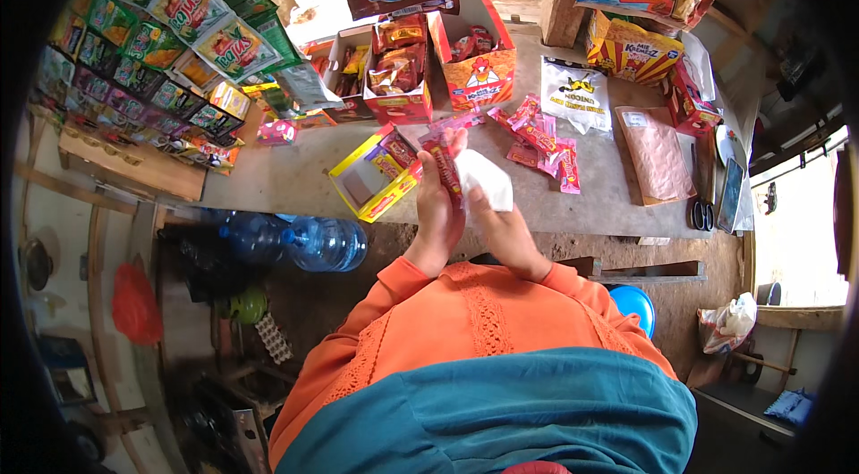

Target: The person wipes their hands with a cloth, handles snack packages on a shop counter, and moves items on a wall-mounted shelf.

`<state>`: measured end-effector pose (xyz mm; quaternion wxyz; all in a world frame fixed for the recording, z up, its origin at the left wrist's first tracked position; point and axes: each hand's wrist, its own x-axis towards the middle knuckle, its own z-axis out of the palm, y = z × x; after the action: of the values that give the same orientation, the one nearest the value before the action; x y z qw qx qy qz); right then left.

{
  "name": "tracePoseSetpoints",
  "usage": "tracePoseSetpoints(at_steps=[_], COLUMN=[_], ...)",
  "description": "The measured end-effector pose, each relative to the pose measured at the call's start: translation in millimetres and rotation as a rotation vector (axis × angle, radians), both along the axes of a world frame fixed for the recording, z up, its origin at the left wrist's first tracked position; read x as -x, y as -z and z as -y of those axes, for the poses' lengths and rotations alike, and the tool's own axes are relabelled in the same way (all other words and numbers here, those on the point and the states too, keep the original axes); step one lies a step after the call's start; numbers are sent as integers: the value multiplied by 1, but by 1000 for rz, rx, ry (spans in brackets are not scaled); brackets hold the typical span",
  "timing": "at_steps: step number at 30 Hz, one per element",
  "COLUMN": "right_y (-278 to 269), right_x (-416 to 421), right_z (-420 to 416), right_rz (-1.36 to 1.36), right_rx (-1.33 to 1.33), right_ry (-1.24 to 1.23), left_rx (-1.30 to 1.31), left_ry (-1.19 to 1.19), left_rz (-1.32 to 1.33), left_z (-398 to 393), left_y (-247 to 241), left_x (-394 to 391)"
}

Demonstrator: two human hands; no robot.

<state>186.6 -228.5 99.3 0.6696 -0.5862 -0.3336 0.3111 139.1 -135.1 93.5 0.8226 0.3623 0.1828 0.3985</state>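
Note:
My left hand (436, 212) holds a red and pink snack sachet (441, 162) upright above the counter edge. Close beside it, my right hand (503, 232) grips a folded white cloth or tissue (486, 180), which sits against the sachet's right side. Under and left of my left hand lies a yellow open-topped carton (366, 211) with a few wrapped snacks (397, 152) in its far end. Similar pink sachets (537, 131) are heaped on the counter to the right, and one more pink sachet (463, 119) lies just beyond my fingers.
Snack boxes (478, 78) line the back of the grey counter (282, 172). Sachet strips (181, 11) hang at the left. Rightward lie a white printed plastic bag (576, 95), brown paper sheets (658, 155), scissors (702, 209) and a phone (730, 195). Blue water bottles (329, 244) lie below.

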Motion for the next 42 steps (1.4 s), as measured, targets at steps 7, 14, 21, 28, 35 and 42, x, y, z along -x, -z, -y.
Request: tracePoseSetpoints(at_steps=[7,14,21,28,35,42], right_y=[7,-13,-9,-13,7,-7], right_x=[-1,-18,-9,-16,0,-10], right_z=[5,-27,-18,-44,-13,-4], right_rz=[765,1022,1116,1122,1053,264], right_rx=[-51,32,19,44,-15,207], right_ry=[-215,22,-138,17,-274,-470], left_rx=[-13,285,243,305,440,333], left_ry=[94,227,277,165,307,122], left_rz=[94,85,322,126,427,329], left_z=[-4,11,-6,-3,-24,-37], left_y=[9,1,-1,6,-9,-3], left_x=[10,24,24,26,29,31])
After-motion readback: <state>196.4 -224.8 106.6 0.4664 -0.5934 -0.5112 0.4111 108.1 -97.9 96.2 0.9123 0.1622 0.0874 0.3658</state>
